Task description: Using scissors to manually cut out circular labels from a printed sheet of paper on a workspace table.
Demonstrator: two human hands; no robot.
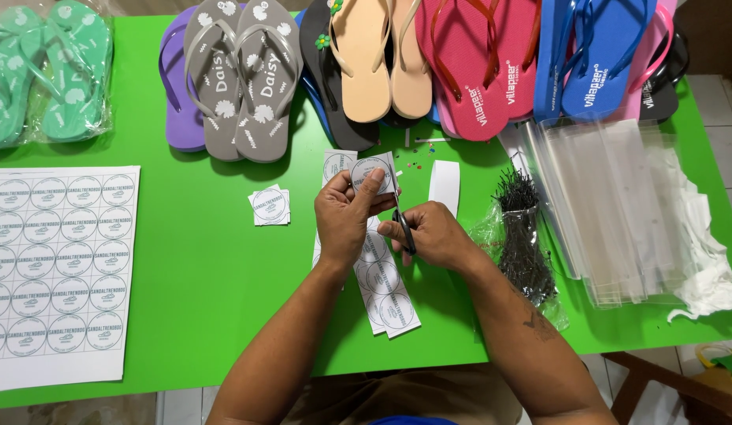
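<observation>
While the left hand (pixel 346 216) pinches a strip of round labels (pixel 371 175) above the green table (pixel 208 267) and the right hand (pixel 430 234) squeezes scissors (pixel 403 224) on it, only a small pile of cut labels (pixel 270 206) is done, and a full sheet (pixel 59 267) waits.

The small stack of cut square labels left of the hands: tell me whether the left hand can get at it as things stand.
Probably yes. The small stack of cut labels lies on bare green table just left of the left hand, with nothing between them. But that hand is pinching a strip of labels while the right hand holds scissors.
</observation>
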